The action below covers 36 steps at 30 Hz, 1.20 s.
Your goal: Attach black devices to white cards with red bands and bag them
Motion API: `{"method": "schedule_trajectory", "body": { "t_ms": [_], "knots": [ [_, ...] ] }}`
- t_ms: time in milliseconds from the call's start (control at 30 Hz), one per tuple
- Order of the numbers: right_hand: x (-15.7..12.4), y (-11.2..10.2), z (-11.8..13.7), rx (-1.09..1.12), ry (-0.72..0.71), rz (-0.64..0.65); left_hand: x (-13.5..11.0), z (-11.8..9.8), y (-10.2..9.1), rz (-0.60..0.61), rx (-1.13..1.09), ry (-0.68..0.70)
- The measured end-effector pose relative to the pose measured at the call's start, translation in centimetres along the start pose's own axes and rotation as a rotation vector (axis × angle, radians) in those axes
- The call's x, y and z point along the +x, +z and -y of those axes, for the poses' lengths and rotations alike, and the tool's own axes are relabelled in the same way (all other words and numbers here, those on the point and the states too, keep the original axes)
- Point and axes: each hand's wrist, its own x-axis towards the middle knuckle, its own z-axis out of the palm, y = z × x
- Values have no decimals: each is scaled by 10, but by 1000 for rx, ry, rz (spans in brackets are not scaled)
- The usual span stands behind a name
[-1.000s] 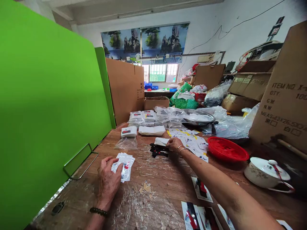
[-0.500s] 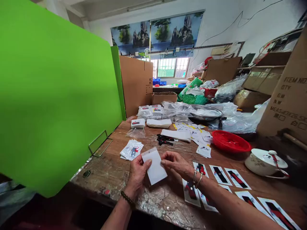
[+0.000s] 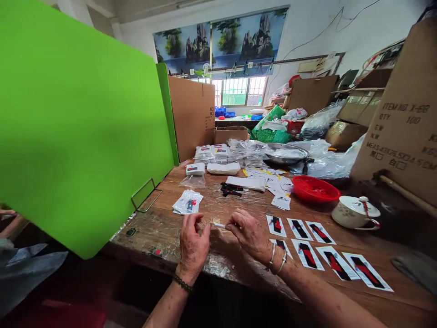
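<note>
Between my hands is a thin white packet (image 3: 218, 224), seen almost edge-on. My right hand (image 3: 248, 232) pinches its right end between thumb and fingers. My left hand (image 3: 194, 239) is curled at its left end, thumb and fingertips close to its edge; part of the grip is hidden. A stack of packets (image 3: 187, 202) in clear bags, with a black and red item showing on top, lies just beyond my left hand. To the right of my right hand, cards (image 3: 309, 254) bearing black and red pieces lie in two rows.
Loose black strips (image 3: 231, 189), white paper stacks (image 3: 246, 183) and printed cards (image 3: 282, 201) lie farther back. A red basket (image 3: 316, 188) and a lidded cup (image 3: 355, 213) stand right. A green panel (image 3: 85, 127) and a wire bracket (image 3: 146, 196) border the left side.
The white packet has tilted from its broad face to nearly edge-on. My left hand has turned around its end, and my right hand still pinches it. The view has shifted, showing more cards.
</note>
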Motion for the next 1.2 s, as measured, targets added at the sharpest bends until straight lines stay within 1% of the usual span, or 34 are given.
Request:
{"method": "schedule_trajectory", "body": {
  "t_ms": [33, 100, 167, 267, 367, 467, 567, 667, 800, 867, 1000, 1067, 1133, 1200],
  "knots": [
    [-8, 8, -2, 43, 50, -4, -9, 4, 2, 7, -93, -105],
    [-22, 24, -4, 171, 170, 20, -26, 12, 6, 101, -314, -289],
    [-33, 40, -5, 316, 299, 51, -41, 18, 8, 187, -475, -396],
    [-43, 57, -3, 490, 454, 83, -54, 22, 10, 225, -556, -446],
    [-47, 63, -2, 641, 544, 108, -58, 27, 8, 221, -534, -470],
    [-47, 62, 0, 739, 574, 110, -60, 32, 9, 163, -482, -495],
    [-46, 60, 3, 756, 564, 116, -62, 33, 12, 128, -455, -493],
    [-47, 61, 5, 717, 545, 109, -62, 29, 14, 122, -370, -446],
    [-51, 65, 8, 566, 449, 65, -58, 22, 10, 166, -135, -365],
    [-54, 67, 12, 447, 391, 23, -57, 20, 7, 181, -7, -307],
    [-60, 73, 19, 144, 238, -61, -56, 20, 7, 145, 217, -192],
    [-62, 76, 22, 10, 175, -60, -57, 20, 8, 134, 269, -173],
    [-63, 79, 23, -103, 153, -58, -57, 20, 9, 123, 301, -165],
    [-63, 82, 23, -200, 142, -84, -56, 18, 10, 100, 327, -153]
  ]
}}
